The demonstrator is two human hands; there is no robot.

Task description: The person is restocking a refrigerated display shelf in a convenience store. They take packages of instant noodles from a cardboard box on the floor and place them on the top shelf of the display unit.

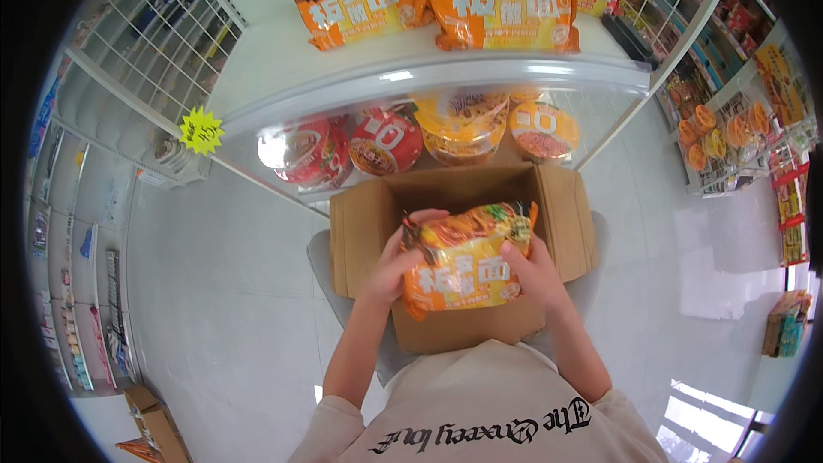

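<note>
Between my two hands is an orange and yellow packet of instant noodles, face up over an open cardboard box. My left hand grips the packet's left side, and my right hand grips its right side with the thumb on the front. The box rests on a grey chair, its side flaps spread outward; the packet hides much of its inside. On the white shelf beyond stand similar noodle packets, one group at the left and another at the right.
A clear plastic strip runs along the shelf's front edge. Below it sit red noodle bowls and yellow noodle tubs. A black object lies at the shelf's right end. A yellow star-shaped tag hangs at the left post.
</note>
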